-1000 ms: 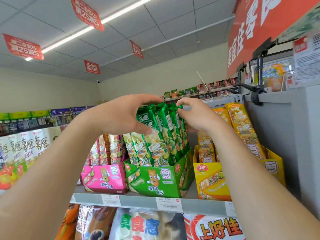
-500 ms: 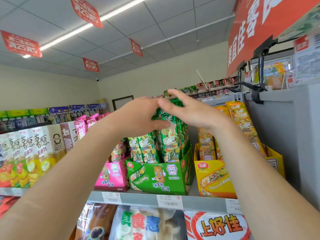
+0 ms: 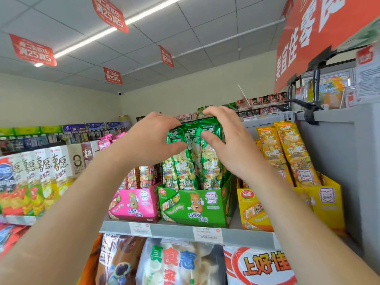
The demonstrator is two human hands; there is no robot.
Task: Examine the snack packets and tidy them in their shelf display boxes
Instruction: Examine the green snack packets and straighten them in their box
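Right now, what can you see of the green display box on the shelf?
The green display box looks like printed cardboard. It is open-topped, with a cut-down front showing a cartoon potato figure and white characters. It stands upright on the grey shelf, between a pink box and a yellow box, its front at the shelf edge. Tall green packets stand in it. The left hand and right hand grip their tops, not the box.
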